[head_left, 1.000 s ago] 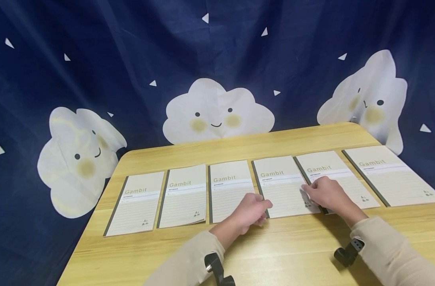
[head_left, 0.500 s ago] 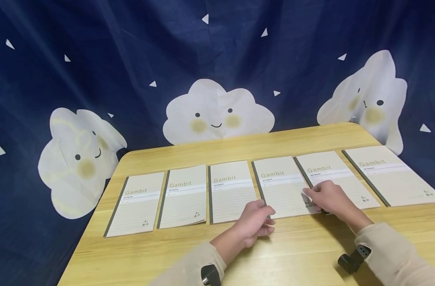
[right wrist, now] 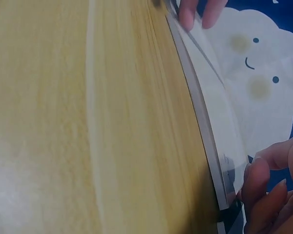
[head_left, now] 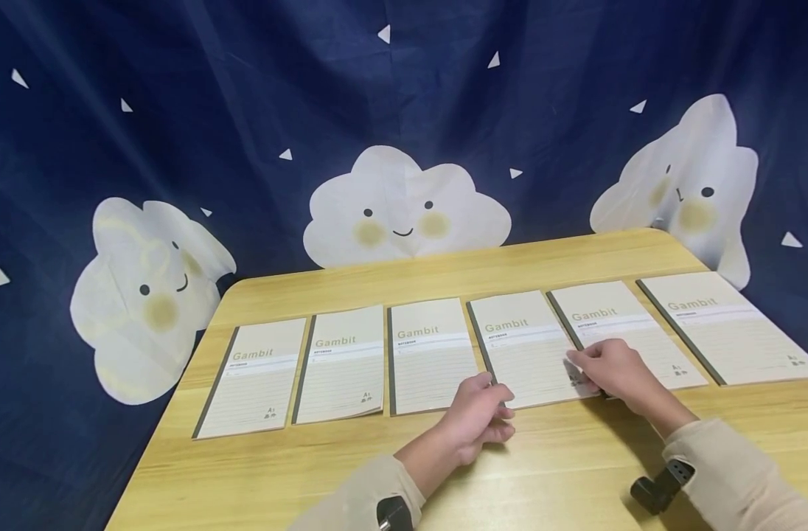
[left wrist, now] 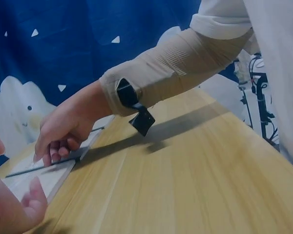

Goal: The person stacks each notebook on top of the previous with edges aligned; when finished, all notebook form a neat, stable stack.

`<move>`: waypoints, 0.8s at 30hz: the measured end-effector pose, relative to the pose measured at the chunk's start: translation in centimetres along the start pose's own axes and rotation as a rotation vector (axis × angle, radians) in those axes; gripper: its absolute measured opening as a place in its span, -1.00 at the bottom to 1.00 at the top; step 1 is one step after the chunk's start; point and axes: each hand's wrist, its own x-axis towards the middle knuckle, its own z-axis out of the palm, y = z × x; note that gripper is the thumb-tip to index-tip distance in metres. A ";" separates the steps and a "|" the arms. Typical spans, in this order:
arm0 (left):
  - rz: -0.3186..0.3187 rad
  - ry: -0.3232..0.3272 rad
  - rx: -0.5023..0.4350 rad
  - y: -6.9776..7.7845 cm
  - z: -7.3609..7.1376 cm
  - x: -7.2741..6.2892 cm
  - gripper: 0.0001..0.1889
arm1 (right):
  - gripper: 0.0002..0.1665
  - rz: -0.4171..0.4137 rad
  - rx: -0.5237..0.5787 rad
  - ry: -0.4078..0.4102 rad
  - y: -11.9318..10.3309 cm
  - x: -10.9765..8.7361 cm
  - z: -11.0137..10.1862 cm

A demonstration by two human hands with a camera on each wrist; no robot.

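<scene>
Several cream Gambit notebooks with dark spines lie in a row in the head view. My left hand [head_left: 477, 419] is at the lower left corner of the fourth notebook [head_left: 520, 346], fingers loosely spread, thumb reaching over the cover. My right hand [head_left: 619, 372] pinches that notebook's right edge near the bottom, beside the fifth notebook [head_left: 616, 313], whose lower left part it hides. In the right wrist view, the right hand's curled fingers [right wrist: 261, 180] sit at the notebook's near corner. The left fingertips [right wrist: 187, 17] reach the spine end there.
Left of the hands lie the third notebook [head_left: 430, 361], the second notebook [head_left: 340, 365] and the leftmost notebook [head_left: 251, 380]; the second's lower right corner lifts slightly. The rightmost notebook [head_left: 729, 324] is near the wooden table's [head_left: 324, 472] right side. A blue cloud-print curtain [head_left: 404, 88] hangs behind.
My left hand has slid slightly down and right, its fingers loosening from the fourth notebook's corner. My right hand has shifted a little right and down along the edge. The notebooks have barely moved.
</scene>
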 end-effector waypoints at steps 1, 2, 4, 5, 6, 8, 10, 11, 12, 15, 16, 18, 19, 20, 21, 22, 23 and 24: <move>-0.003 0.002 0.006 0.0 0.1 -0.1 -0.13 | -0.54 0.005 0.003 -0.007 -0.1 -0.1 0.0; -0.006 0.007 0.013 0.1 0.3 -0.2 -0.13 | -0.53 0.008 0.002 -0.012 -0.2 -0.2 0.0; -0.012 0.010 0.024 0.1 0.4 -0.4 -0.11 | -0.51 0.010 -0.001 -0.020 -0.3 -0.4 -0.1; -0.015 0.010 0.027 0.2 0.5 -0.4 -0.11 | -0.50 0.013 0.005 -0.027 -0.3 -0.5 -0.1; -0.013 0.015 0.030 0.2 0.5 -0.4 -0.11 | -0.48 0.017 0.007 -0.033 -0.3 -0.6 -0.2; -0.007 0.023 0.024 0.1 0.6 -0.4 -0.12 | -0.46 0.026 0.031 -0.047 -0.2 -0.8 -0.3; -0.001 0.030 0.010 0.1 0.7 -0.3 -0.12 | -0.45 0.036 0.072 -0.055 -0.1 -0.9 -0.3; 0.001 0.035 0.000 0.1 0.8 -0.3 -0.13 | -0.45 0.039 0.089 -0.057 0.0 -0.9 -0.3; 0.003 0.039 -0.011 0.0 0.8 -0.2 -0.13 | -0.44 0.041 0.103 -0.057 0.0 -0.9 -0.3; 0.006 0.050 -0.032 -0.1 0.9 -0.1 -0.13 | -0.43 0.051 0.141 -0.054 0.1 -0.8 -0.3; 0.007 0.052 -0.037 -0.1 0.9 -0.1 -0.13 | -0.44 0.051 0.148 -0.053 0.2 -0.8 -0.3; 0.014 0.053 -0.047 -0.2 0.9 -0.1 -0.13 | -0.46 0.049 0.162 -0.051 0.2 -0.8 -0.4; 0.019 0.053 -0.053 -0.2 0.9 0.0 -0.14 | -0.47 0.048 0.170 -0.049 0.2 -0.8 -0.4; 0.024 0.052 -0.056 -0.2 0.9 0.0 -0.14 | -0.48 0.046 0.175 -0.047 0.1 -0.7 -0.5; 0.028 0.051 -0.058 -0.2 0.9 0.0 -0.14 | -0.49 0.040 0.181 -0.044 0.1 -0.7 -0.6; 0.031 0.051 -0.059 -0.2 0.8 0.0 -0.14 | -0.50 0.035 0.184 -0.041 0.1 -0.7 -0.6; 0.034 0.049 -0.058 -0.2 0.8 0.0 -0.15 | -0.51 0.031 0.186 -0.039 0.1 -0.7 -0.7; 0.035 0.048 -0.055 -0.2 0.8 0.0 -0.15 | -0.52 0.029 0.184 -0.037 0.1 -0.7 -0.7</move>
